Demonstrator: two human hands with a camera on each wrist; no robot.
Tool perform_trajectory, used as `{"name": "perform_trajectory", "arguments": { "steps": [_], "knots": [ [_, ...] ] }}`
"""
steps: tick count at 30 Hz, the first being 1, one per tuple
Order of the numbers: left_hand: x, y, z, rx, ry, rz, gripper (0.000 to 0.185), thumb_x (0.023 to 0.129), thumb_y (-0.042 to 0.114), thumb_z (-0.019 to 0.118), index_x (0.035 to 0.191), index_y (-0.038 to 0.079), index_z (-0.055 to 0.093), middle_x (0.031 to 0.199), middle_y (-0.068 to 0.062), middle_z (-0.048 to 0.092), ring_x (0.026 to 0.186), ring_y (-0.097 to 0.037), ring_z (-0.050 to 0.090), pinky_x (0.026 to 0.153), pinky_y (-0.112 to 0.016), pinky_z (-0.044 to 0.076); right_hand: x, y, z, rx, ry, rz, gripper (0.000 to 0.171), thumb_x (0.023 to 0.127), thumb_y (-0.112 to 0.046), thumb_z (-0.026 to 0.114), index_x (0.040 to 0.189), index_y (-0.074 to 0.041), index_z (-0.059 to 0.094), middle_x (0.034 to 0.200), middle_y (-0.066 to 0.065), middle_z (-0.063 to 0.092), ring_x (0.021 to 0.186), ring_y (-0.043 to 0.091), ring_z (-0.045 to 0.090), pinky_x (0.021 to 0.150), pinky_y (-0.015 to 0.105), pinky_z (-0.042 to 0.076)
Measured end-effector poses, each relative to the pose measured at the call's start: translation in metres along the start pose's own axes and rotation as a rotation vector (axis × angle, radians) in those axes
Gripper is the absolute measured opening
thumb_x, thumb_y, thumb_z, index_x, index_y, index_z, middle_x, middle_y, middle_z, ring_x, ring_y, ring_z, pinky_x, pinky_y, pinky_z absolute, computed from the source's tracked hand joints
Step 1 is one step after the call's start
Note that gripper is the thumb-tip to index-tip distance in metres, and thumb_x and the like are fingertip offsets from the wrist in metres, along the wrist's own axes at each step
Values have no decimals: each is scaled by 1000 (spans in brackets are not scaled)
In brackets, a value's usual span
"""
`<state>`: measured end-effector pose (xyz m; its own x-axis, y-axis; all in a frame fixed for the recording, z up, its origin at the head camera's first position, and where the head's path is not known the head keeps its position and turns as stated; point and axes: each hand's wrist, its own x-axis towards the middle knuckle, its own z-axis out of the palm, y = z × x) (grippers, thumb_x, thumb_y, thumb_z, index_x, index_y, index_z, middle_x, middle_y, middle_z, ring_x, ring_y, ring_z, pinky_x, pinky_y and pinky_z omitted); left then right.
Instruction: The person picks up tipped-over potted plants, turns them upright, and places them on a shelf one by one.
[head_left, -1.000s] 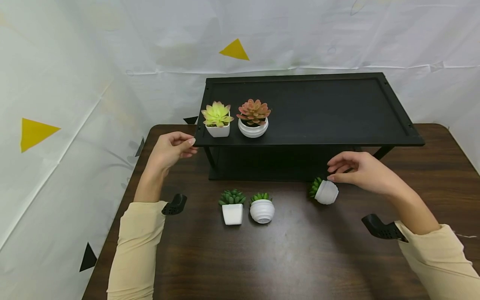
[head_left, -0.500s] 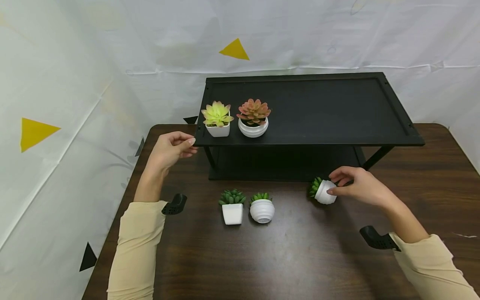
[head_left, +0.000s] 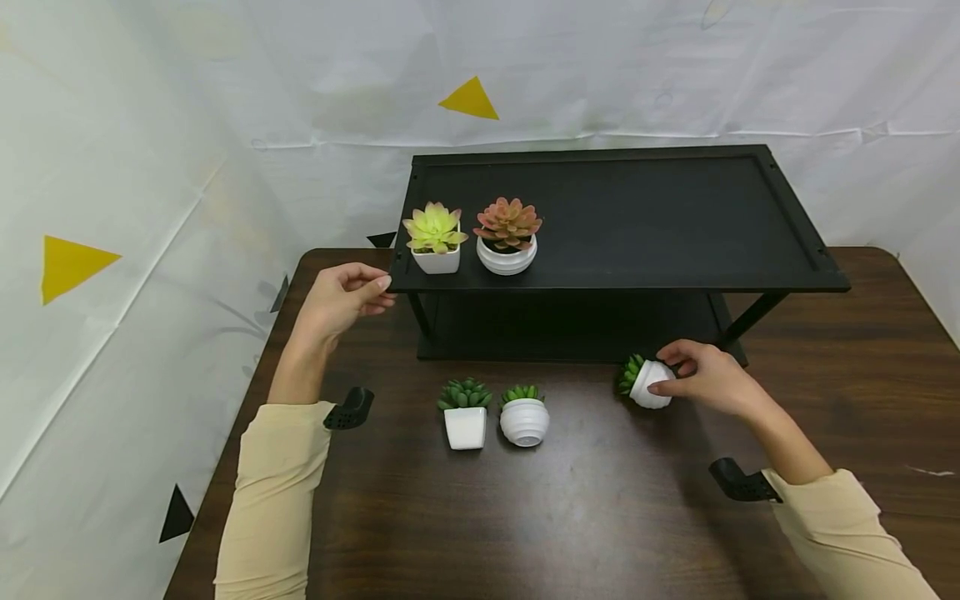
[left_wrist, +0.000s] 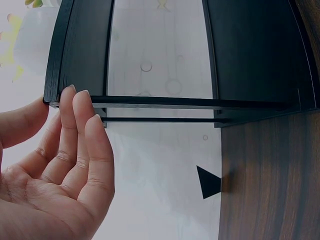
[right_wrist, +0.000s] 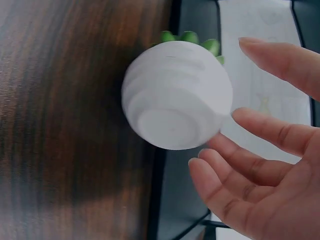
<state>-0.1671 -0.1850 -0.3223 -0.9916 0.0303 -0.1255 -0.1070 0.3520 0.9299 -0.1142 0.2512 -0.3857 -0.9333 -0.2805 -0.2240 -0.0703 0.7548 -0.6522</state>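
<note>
Since a second ago only the right hand [head_left: 708, 383] has moved: it has dropped from just above the tipped-over white ribbed round pot with a green succulent [head_left: 647, 382] to the pot itself, where the thumb and fingertips now touch its sides. That pot lies on its side on the dark brown wooden table [head_left: 600, 517], leaves pointing left, just in front of the shelf's right leg. The wrist view shows the fingers [right_wrist: 260, 167] spread loosely around the pot's base rather than clamped on it.

Going from the left: the left hand [head_left: 341, 296] has stayed at the front left corner of the black two-tier metal shelf [head_left: 652, 217], thumb and straight fingers [left_wrist: 77, 117] resting against the edge of the top board, holding nothing. Just right of it, on the top board, stand a square white pot with a yellow-green succulent [head_left: 435, 237] and, beside it, a round white pot with a reddish succulent [head_left: 507, 236], both upright. Lower down on the table, between the two arms, a square white pot with a dark green succulent [head_left: 465, 413] and a round ribbed white pot with a green succulent [head_left: 523, 414] stand upright, side by side, well apart from the tipped pot.

White sheeting with yellow triangles [head_left: 468, 100] hangs behind.
</note>
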Motion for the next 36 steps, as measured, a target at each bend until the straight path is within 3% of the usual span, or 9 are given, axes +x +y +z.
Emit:
{"name": "perform_trajectory", "arguments": {
  "steps": [11,17,22,28,36],
  "knots": [
    [-1,0,0,5,-6,3,26,92,12,57,108,-7,57,85,-9,64,71,-9,63,71,-26,53,5,7,10,-36,38,8,53,75,-25,76,110,9,54,99,20,56,81,26,56,60,30,44],
    [-1,1,0,-5,-4,-2,26,91,13,57,108,-7,57,82,-5,64,73,-13,64,75,-33,53,5,8,12,-27,28,14,55,74,-24,76,110,10,53,92,17,58,77,24,54,59,29,43],
    [-1,1,1,-8,2,-8,26,91,12,57,109,-7,57,82,-4,64,72,-12,64,79,-38,52,6,12,12,-3,10,17,57,75,-25,76,112,11,51,90,18,58,77,25,54,59,30,44],
    [-1,1,0,-2,-2,-4,27,91,13,57,109,-7,56,80,-2,64,73,-12,64,74,-30,53,8,17,11,24,-33,30,61,77,-25,74,117,13,48,92,20,59,78,25,56,60,30,45],
    [-1,0,0,9,-1,-2,27,91,14,57,109,-6,57,82,-4,64,81,-23,65,75,-31,53,7,23,8,118,-82,47,60,77,-20,74,118,15,47,96,21,59,82,25,56,64,30,47]
  ]
}}
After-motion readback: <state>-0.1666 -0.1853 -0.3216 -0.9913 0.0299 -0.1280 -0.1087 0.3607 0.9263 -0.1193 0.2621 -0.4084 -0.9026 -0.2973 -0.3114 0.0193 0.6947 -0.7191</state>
